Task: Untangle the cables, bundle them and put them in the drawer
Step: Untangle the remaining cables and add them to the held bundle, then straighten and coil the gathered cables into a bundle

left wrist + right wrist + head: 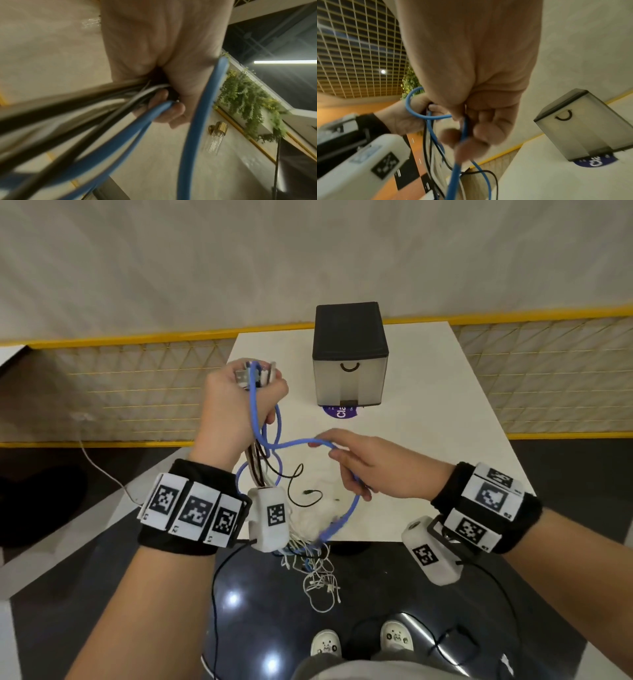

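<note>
My left hand (239, 402) is raised over the table's left edge and grips a bunch of cables (258, 463), black, white and blue, with plug ends sticking out of the top of the fist. A blue cable (294, 442) loops from that fist to my right hand (356, 463), whose curled fingers hold it; its free end hangs down at the table's front edge. In the left wrist view the fist (164, 75) closes round the cables (96, 108). In the right wrist view curled fingers (481, 129) hold the blue cable (458, 166). The small drawer box (349, 354) stands shut at the table's back.
The white table (428, 440) carries the drawer box on a purple sticker (340, 410). Thin white cables (318, 577) dangle off the table's front edge toward the dark floor. A yellow mesh barrier (120, 392) runs behind and to the left. My shoes (359, 642) are below.
</note>
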### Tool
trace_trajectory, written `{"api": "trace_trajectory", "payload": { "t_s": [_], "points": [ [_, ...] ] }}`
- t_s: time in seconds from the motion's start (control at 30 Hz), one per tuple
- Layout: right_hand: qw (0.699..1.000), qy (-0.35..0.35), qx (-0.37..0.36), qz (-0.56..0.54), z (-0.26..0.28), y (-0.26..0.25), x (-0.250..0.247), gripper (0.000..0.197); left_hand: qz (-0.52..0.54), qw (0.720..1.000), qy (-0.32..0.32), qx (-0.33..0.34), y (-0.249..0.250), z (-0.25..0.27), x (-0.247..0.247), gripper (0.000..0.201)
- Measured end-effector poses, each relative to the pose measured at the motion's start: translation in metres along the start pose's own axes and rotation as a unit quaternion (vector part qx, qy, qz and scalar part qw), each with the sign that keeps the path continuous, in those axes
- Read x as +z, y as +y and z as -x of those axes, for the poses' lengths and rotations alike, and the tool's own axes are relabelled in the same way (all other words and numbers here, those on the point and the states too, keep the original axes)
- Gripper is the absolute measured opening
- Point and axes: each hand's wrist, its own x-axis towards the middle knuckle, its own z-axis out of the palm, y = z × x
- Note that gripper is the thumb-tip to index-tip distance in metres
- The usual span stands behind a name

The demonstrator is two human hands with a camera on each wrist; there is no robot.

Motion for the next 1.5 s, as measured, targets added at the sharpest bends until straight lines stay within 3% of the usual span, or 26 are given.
{"api": "trace_trajectory", "payload": {
  "t_s": [0.07, 0.2, 0.33, 0.43, 0.63, 0.77, 0.9, 1.0, 1.07, 1.13, 1.2, 1.27, 1.4, 1.43, 1.5],
  "points": [
    [0.996, -0.079, 0.046, 0.017, -0.001, 0.016, 0.009, 0.03, -0.023, 0.998, -0.062, 0.008, -0.003, 0.004, 0.002, 0.011],
    [0.963, -0.228, 0.139, 0.039, 0.004, 0.047, 0.022, 0.035, -0.097, 0.984, -0.149, 0.023, -0.012, 0.012, 0.005, 0.042],
    [0.925, -0.334, 0.181, 0.029, 0.012, 0.056, 0.024, 0.036, -0.126, 0.978, -0.162, 0.035, -0.013, 0.014, 0.006, 0.046],
    [0.917, -0.357, 0.18, 0.014, 0.014, 0.056, 0.021, 0.036, -0.116, 0.98, -0.157, 0.038, -0.013, 0.011, 0.006, 0.037],
    [0.95, -0.275, 0.149, 0.011, 0.007, 0.057, 0.018, 0.037, -0.111, 0.981, -0.157, 0.042, -0.012, 0.007, 0.008, 0.038],
    [0.951, -0.238, 0.138, 0.139, 0.0, 0.071, 0.025, 0.048, -0.151, 0.966, -0.211, 0.013, -0.015, 0.008, 0.009, 0.041],
    [0.964, -0.139, 0.139, 0.176, -0.004, 0.077, 0.01, 0.048, -0.253, 0.9, -0.355, -0.019, -0.019, 0.012, 0.007, 0.041],
    [0.986, -0.002, 0.122, 0.112, -0.007, 0.066, -0.005, 0.038, -0.297, 0.841, -0.45, -0.036, -0.018, 0.013, 0.006, 0.057],
    [0.993, 0.061, 0.084, 0.049, -0.006, 0.051, -0.01, 0.033, -0.309, 0.824, -0.474, -0.037, -0.017, 0.013, 0.007, 0.069],
    [0.996, 0.072, 0.045, 0.006, -0.005, 0.036, -0.01, 0.032, -0.289, 0.845, -0.45, -0.021, -0.015, 0.011, 0.007, 0.053],
    [0.998, 0.053, 0.021, -0.021, -0.006, 0.025, -0.006, 0.031, -0.249, 0.878, -0.408, 0.011, -0.013, 0.008, 0.006, 0.03],
    [0.999, 0.03, 0.015, -0.017, -0.009, 0.023, 0.0, 0.029, -0.198, 0.908, -0.365, 0.051, -0.009, 0.006, 0.007, 0.018],
    [1.0, 0.025, -0.008, 0.003, -0.016, 0.015, 0.008, 0.06, -0.064, 0.959, -0.261, 0.09, -0.001, 0.004, 0.015, 0.012],
    [0.999, 0.027, -0.025, -0.025, -0.019, 0.008, 0.009, 0.06, -0.029, 0.963, -0.248, 0.098, 0.002, 0.005, 0.019, 0.012],
    [0.992, 0.039, -0.046, -0.108, -0.028, -0.003, 0.012, 0.043, 0.019, 0.965, -0.232, 0.119, 0.004, 0.007, 0.028, 0.013]
  ]
}}
